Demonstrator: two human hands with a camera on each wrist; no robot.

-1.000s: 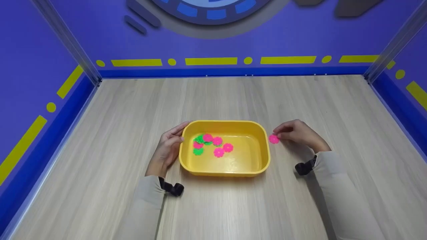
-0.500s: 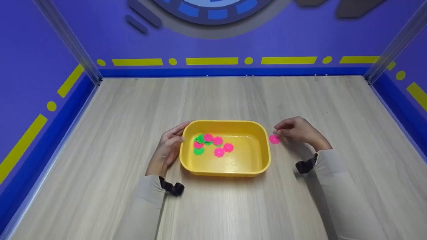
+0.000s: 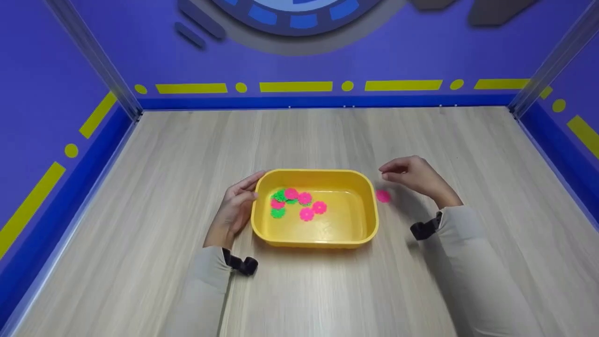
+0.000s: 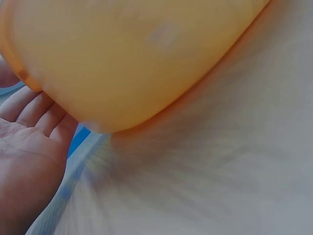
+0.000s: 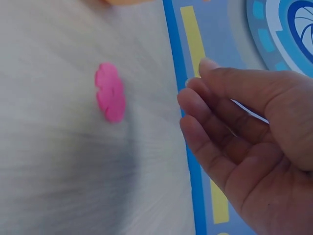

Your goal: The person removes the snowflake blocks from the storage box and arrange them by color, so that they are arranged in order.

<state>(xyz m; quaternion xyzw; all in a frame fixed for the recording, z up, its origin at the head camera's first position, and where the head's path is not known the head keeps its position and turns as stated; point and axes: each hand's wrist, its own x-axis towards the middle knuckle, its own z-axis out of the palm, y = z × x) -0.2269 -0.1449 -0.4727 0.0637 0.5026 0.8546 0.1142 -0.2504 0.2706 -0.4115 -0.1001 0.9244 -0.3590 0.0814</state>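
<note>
Pale wood-grain table (image 3: 299,290) runs beneath two light sleeves (image 3: 486,281), the left hand (image 3: 231,206) gripping the side of a yellow tray (image 3: 315,243) between thumb and fingers. Scalloped pink and green discs (image 3: 307,214) lie mainly in the tray's left half; just outside its right wall a lone pink disc (image 3: 383,196) rests apart from the right hand (image 3: 419,179), whose loosely bent fingers sit narrowly off the thumb. Behind, yellow marks (image 3: 295,86) line a blue-purple wall (image 3: 299,69).

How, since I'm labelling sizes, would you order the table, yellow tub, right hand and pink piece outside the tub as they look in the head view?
Largest to smallest:
1. Table
2. Yellow tub
3. Right hand
4. Pink piece outside the tub
</note>
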